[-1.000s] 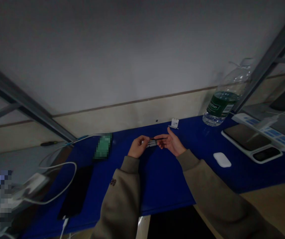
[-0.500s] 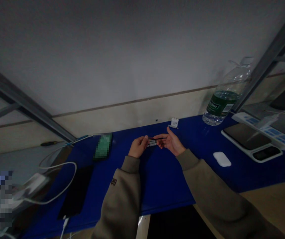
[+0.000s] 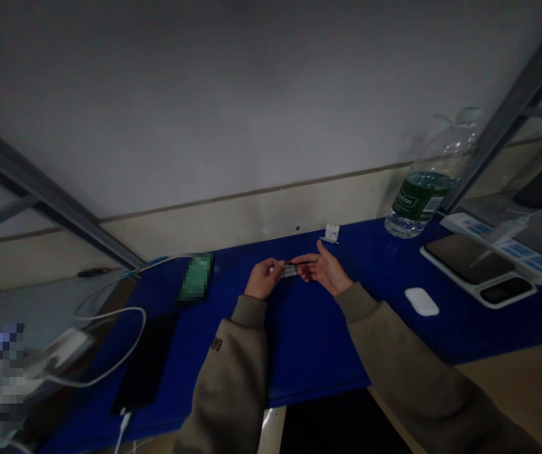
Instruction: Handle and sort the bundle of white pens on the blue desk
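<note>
The left hand (image 3: 262, 281) pinches thin rods (image 3: 289, 271) above the blue table (image 3: 311, 353). The right hand (image 3: 326, 272) is at their right ends, thumb wide; I cannot tell if it grips.

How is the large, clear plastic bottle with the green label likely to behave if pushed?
The bottle would probably tip if pushed near the top, since it stands tall and narrow. It might give under a squeeze, as it looks like thin plastic. The fill level is hard to make out, so its weight is uncertain.
</note>
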A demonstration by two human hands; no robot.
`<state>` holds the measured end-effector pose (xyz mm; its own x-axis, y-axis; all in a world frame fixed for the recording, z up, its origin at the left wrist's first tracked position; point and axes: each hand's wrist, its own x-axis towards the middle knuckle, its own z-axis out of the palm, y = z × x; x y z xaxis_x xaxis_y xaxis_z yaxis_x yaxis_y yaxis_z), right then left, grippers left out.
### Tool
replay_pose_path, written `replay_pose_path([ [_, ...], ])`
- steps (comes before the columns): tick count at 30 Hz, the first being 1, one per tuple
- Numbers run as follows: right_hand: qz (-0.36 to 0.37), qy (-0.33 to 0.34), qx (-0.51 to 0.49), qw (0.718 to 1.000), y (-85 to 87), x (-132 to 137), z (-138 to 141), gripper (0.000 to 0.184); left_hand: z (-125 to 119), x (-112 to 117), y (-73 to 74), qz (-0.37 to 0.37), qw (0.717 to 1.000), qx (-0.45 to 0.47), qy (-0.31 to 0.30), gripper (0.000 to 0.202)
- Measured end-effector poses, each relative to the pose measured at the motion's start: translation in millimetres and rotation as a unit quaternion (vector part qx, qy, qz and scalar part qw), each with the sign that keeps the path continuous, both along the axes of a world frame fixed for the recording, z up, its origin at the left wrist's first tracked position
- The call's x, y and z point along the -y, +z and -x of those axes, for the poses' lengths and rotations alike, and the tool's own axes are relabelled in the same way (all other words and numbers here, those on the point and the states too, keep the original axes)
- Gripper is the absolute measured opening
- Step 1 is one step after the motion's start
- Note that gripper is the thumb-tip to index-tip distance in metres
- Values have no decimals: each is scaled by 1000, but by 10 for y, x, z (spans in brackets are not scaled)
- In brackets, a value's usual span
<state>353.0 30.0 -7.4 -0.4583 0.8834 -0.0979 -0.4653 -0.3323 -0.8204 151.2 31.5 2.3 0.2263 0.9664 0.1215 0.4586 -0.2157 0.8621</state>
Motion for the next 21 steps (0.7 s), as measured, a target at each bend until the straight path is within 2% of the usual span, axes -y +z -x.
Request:
replay_pose_path([
  [4,0,2,2,1000,11,9,5,76,7,-3,14,-27,999,31,2,36],
  [7,-2,6,0,1000,16,18,3,76,1,-6,2,-4,999,27,18,39],
  [10,-3,10,-3,1000,9,19,-2,77,3,-8,-10,16,1000,-2,8,45],
  [15,-4,5,0,1000,4,14,-6,76,3,0,16,-32,999,19,-12,34],
  [21,-4,15,8,1000,24,29,11,76,9,-11,-12,17,1000,12,12,45],
])
